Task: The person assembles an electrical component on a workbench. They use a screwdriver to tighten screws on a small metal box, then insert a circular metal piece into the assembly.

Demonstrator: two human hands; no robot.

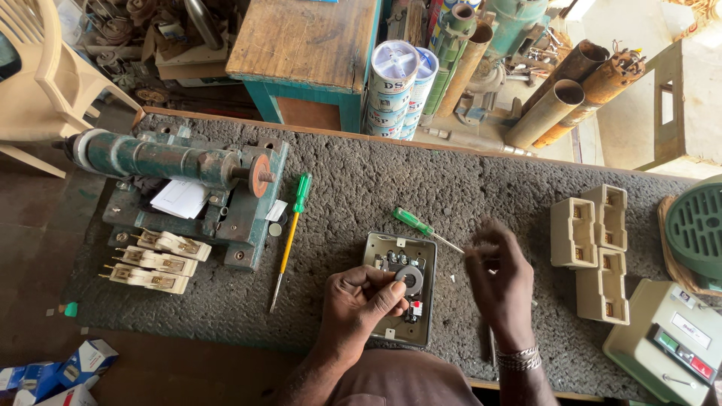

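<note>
Fingers: left hand (362, 295) has its fingers (391, 289) curled around the round grey part (411, 279) at the middle of the open switch box (401, 287), thumb and fingertips touching it; right hand (498, 280) is blurred, fingers loosely bent near the shaft of a green-handled screwdriver (412, 221), and whether they grip anything cannot be told.
Hand pose: both forearms come up from the bottom edge of the frame; left wrist bent inward over the box, right hand raised just right of it, a metal bracelet (520, 358) on the wrist.
Worktop: dark, rough mat (353, 180) across the middle of the frame.
Green machine: large winding device (188, 180) with a cylinder, upper left of the mat; white paper tucked in it.
Pipes: rusty tubes (560, 105) leaning at upper right.
Control unit: pale green casing (665, 338) with green and red buttons, lower right.
Cans: white and blue labelled tins (395, 86) stacked at top centre.
Beige housings: four blocks (594, 248) at the right.
Switch box: grey, rectangular, lower centre, lying flat on the mat.
Cream blocks: three fuse-like pieces (154, 259) at left.
Second screwdriver: yellow shaft, green handle (289, 240), left of the box.
Cartons: small blue and white boxes (60, 368) at lower left.
</note>
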